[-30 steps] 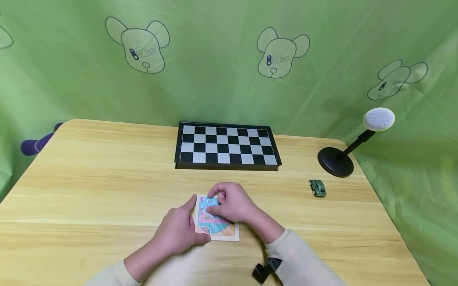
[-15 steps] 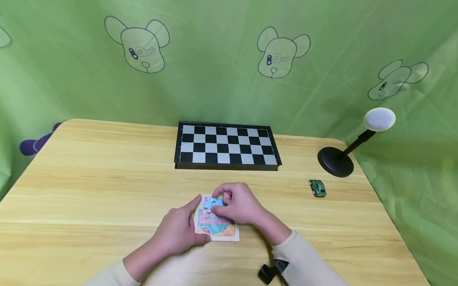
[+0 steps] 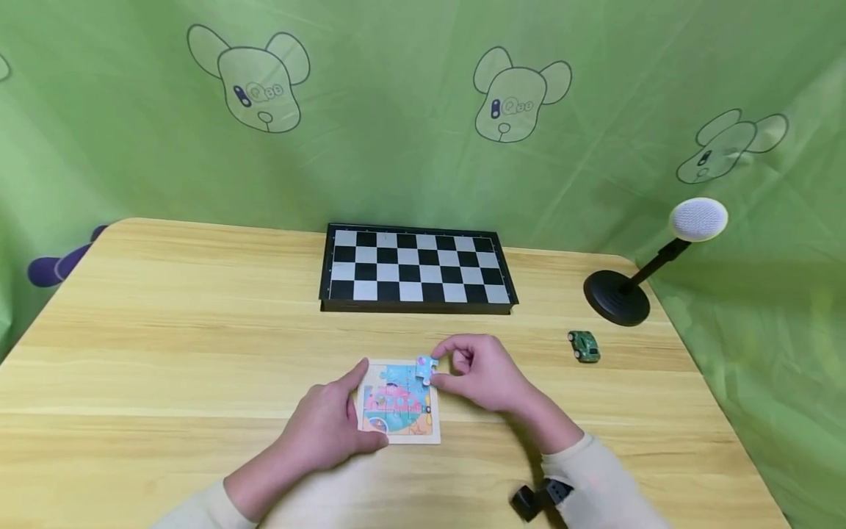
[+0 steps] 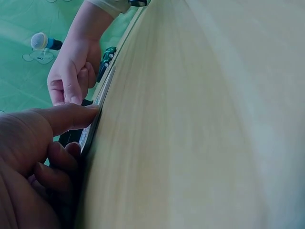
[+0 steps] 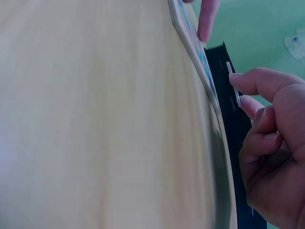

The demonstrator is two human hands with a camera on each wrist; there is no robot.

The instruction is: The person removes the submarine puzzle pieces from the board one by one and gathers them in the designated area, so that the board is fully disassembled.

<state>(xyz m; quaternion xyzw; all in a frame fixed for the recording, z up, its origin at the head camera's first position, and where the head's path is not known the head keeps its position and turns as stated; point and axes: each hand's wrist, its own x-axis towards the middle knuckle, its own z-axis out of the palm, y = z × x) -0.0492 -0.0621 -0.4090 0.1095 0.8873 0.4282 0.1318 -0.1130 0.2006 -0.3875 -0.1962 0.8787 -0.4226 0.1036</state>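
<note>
A small square jigsaw puzzle in a pale frame (image 3: 416, 440) lies on the table, with a pink and blue picture. Its top left spot shows bare backing. My left hand (image 3: 327, 422) holds the frame from the left, thumb at the bottom edge and index finger at the top left corner. Between thumb and index finger my right hand (image 3: 489, 373) pinches a blue puzzle piece (image 3: 424, 368) over the frame's upper right corner. Seen edge-on in the right wrist view, the piece (image 5: 234, 83) is raised above the puzzle, while the other right fingers curl inward.
Behind the puzzle lies a black and white chessboard (image 3: 420, 267). A green toy car (image 3: 584, 346) and a microphone on a black stand (image 3: 617, 297) are to the right. A green curtain (image 3: 396, 169) hangs along the table's far side.
My right hand has lifted the blue piece away from the puzzle's upper left and carried it right, baring the backing there. The left hand stays at the frame.
</note>
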